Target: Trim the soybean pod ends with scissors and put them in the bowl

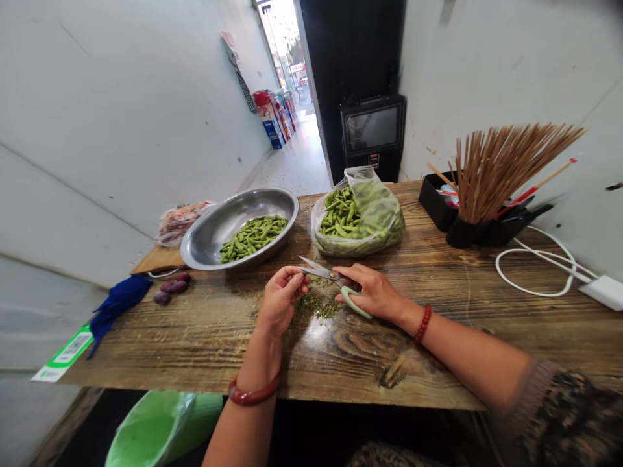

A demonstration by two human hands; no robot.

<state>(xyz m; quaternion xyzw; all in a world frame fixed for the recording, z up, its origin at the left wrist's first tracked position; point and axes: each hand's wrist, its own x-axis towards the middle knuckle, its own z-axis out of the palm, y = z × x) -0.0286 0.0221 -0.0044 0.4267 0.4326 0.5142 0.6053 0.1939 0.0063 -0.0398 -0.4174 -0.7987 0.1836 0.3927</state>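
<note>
My right hand (372,292) grips a pair of scissors (351,303) with pale green handles. The blades are parted and point left, toward my left hand (285,295). Between its thumb and fingers my left hand pinches an edamame pod, mostly hidden, with the blades right beside the fingertips. Small green trimmings (327,308) lie scattered on the wooden table (219,350) below the scissors. Behind my left hand, a wide steel basin (204,241) holds a heap of edamame pods (256,237). A clear plastic bag (382,211) full of pods stands behind the scissors.
Purple-red round items (171,285), a blue cloth (119,301) and a bagged bundle (182,220) are at the left. At the right stand a black holder (462,233) with brown sticks (496,175) and a white cable (535,292). A green bin (146,428) sits below the front edge.
</note>
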